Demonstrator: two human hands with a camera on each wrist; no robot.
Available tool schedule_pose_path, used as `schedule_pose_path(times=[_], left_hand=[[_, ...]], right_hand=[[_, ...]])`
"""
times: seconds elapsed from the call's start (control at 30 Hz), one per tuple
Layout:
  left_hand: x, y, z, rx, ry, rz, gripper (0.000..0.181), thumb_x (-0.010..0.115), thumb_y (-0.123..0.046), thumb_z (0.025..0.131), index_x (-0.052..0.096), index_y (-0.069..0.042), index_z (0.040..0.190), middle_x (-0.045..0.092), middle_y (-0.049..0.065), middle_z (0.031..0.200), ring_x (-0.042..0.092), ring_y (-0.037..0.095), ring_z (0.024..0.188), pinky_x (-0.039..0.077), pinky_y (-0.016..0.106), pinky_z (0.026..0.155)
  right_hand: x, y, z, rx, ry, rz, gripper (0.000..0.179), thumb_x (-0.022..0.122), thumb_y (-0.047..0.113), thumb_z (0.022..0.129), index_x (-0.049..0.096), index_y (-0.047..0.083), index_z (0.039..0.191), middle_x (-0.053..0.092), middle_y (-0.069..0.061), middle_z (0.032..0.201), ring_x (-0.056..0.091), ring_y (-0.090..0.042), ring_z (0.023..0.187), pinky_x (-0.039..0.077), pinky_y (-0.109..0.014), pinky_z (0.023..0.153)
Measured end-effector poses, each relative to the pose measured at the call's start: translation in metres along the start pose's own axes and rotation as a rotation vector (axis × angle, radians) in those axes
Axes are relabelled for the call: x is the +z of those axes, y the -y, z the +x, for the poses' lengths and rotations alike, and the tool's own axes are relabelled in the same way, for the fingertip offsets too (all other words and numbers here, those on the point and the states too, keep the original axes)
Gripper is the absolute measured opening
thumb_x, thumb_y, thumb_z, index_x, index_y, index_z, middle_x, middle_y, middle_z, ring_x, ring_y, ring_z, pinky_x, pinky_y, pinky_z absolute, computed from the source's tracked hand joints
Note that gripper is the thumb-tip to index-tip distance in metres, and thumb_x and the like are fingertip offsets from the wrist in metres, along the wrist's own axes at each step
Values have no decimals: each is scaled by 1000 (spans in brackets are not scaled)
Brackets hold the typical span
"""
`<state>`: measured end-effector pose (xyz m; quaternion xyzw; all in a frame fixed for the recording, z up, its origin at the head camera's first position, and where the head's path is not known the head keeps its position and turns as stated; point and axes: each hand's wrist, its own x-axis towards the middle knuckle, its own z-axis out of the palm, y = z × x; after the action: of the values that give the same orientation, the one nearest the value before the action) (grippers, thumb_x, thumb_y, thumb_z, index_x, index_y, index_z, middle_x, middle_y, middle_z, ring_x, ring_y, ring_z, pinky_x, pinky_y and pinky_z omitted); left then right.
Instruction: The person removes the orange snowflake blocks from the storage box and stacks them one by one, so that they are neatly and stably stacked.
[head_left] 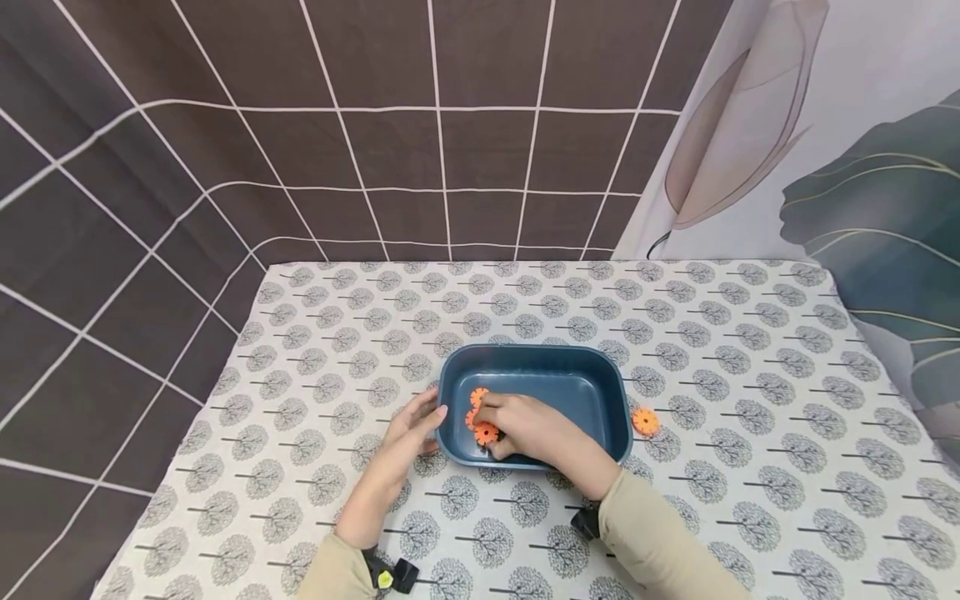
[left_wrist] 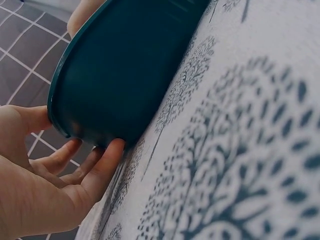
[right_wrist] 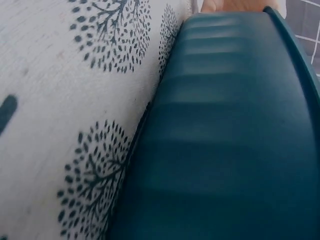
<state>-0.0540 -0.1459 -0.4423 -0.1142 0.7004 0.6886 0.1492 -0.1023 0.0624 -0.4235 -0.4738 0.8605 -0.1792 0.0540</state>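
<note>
A dark blue plastic tub [head_left: 577, 400] stands on the patterned cloth. My left hand [head_left: 405, 433] holds its left end; in the left wrist view the thumb is at the rim and the fingertips [left_wrist: 117, 145] touch the outer wall. My right hand [head_left: 525, 429] reaches over the near rim into the tub, fingers curled down at an orange notched disc [head_left: 486, 434]. More orange discs [head_left: 478, 396] show around those fingertips, partly covered by the hand. In the right wrist view the tub's ribbed outer wall [right_wrist: 215, 130] hides the right hand's fingers.
One loose orange disc [head_left: 645, 422] lies on the tree-print cloth [head_left: 750, 358], just right of the tub. Behind the table hangs a dark curtain [head_left: 390, 150] with white grid lines, and a leaf-print curtain [head_left: 862, 208] hangs at the right.
</note>
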Motion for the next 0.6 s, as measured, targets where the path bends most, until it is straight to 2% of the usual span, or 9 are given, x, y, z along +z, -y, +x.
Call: schedule_pose_path(times=[0.27,0.47,0.6], left_hand=[[0,-1,-1,-7,-7,7,58,60,-33,89,40,-17,140,44,9,141,49,25,115,44,32,82],[0,1,0,-3,2,15,58,60,-33,90,39,-16,141,43,9,142,47,27,119,44,33,84],[0,1,1,3,2,21,59,59,-35,90,38,-16,142,42,9,142,47,26,120,44,35,87]], right_hand=[[-1,-9,-18,-41,-106,81,36,73,19,76,68,6,109,59,-1,103,61,-14,91,50,-25,81],[-4,-16,-37,-61,-224,103,32,69,15,77,68,4,107,59,0,101,60,-10,84,50,-21,73],[-7,-16,-46,-57,-257,88,30,68,16,78,69,4,106,59,0,100,60,-9,83,50,-19,72]])
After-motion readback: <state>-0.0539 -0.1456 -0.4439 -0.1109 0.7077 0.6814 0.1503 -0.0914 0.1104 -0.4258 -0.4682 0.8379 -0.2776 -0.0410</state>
